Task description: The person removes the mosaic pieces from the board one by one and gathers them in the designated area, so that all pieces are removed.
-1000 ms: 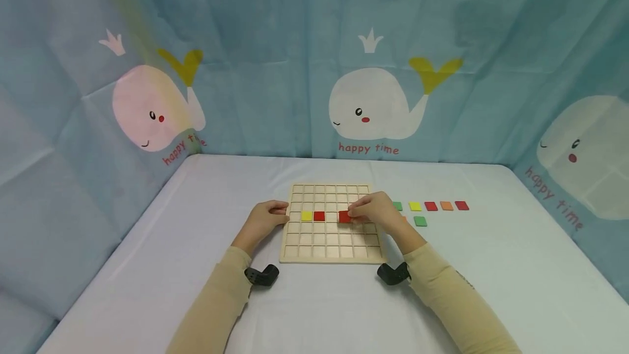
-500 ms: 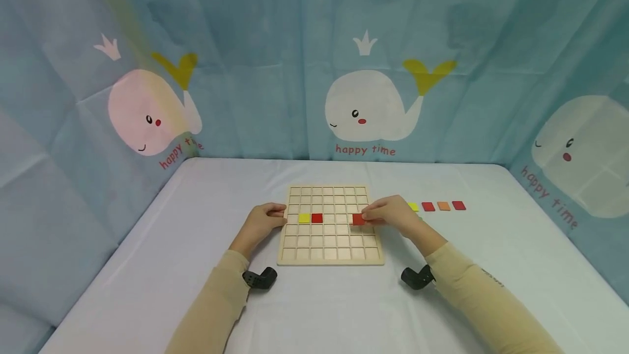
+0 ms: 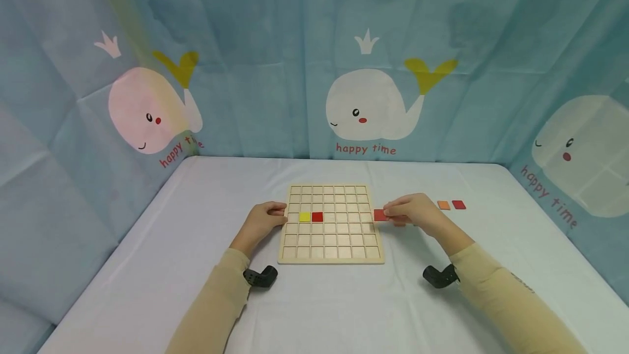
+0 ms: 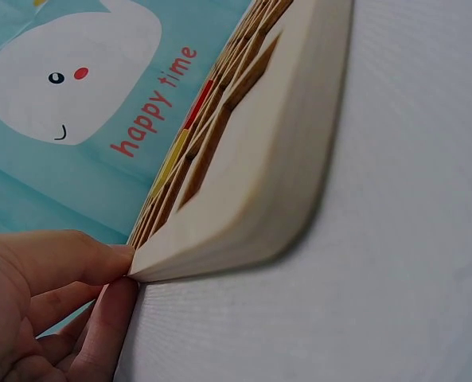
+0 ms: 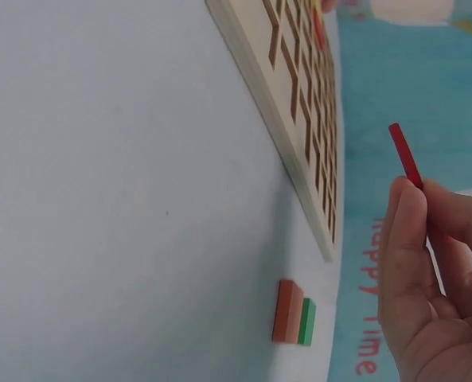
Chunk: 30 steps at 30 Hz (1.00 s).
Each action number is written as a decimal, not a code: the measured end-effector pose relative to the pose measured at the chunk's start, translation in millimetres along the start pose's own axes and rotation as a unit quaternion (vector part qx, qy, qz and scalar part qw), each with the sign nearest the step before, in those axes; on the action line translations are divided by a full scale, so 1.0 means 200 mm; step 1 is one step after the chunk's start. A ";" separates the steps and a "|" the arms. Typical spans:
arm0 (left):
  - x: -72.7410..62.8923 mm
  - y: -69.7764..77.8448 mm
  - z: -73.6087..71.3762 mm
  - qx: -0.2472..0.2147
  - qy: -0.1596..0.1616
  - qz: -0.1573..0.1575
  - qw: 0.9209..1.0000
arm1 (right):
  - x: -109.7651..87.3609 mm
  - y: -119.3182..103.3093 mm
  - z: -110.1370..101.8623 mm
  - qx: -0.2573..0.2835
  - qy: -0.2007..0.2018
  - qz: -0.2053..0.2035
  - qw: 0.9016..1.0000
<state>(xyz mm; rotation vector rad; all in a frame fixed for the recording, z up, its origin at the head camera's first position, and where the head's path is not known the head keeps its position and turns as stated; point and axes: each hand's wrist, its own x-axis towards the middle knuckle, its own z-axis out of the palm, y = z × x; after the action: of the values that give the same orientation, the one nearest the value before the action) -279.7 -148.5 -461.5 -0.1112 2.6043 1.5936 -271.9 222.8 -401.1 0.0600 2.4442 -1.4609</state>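
Observation:
A square wooden grid board [image 3: 331, 255] lies on the white table. In one row near its left side sit a yellow tile [image 3: 304, 217] and a red tile [image 3: 317, 217]. My left hand [image 3: 259, 223] pinches the board's left edge, thumb and fingers meeting at its rim in the left wrist view. Just past the board's right edge, my right hand [image 3: 417, 213] holds another red tile [image 3: 380, 215] between thumb and fingertips. In the right wrist view this tile [image 5: 406, 155] shows edge-on, raised above the table.
Right of the board, an orange tile [image 3: 443, 205] and a red tile [image 3: 458, 205] lie on the cloth. A second orange tile [image 5: 285, 312] and a green tile [image 5: 307, 321] lie below the right hand. A blue whale-print curtain [image 3: 265, 108] hangs behind the table.
My right hand has carried the red tile rightward, from over the board's middle row to beyond its right edge. My left hand has stayed on the board.

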 end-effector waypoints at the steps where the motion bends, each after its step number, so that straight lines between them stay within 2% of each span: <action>1: 0.00 0.00 0.00 0.001 0.000 0.001 1.000 | 0.00 0.01 -0.01 0.003 -0.002 0.000 1.000; 9: 0.00 0.01 0.00 -0.002 -0.001 -0.006 1.000 | -0.03 0.04 -0.08 -0.004 -0.014 0.014 1.000; 17: 0.01 0.00 0.01 -0.009 0.001 -0.008 1.000 | -0.05 0.07 -0.15 -0.011 0.002 0.022 1.000; 30: 0.01 0.01 0.00 -0.002 0.003 -0.009 1.000 | -0.08 0.13 -0.25 0.013 -0.004 0.035 0.999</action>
<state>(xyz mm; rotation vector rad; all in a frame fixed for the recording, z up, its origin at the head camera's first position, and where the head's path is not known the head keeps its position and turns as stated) -281.7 -147.2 -460.8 -0.1376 2.5977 1.5940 -264.2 280.3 -396.3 0.1433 2.3922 -1.4616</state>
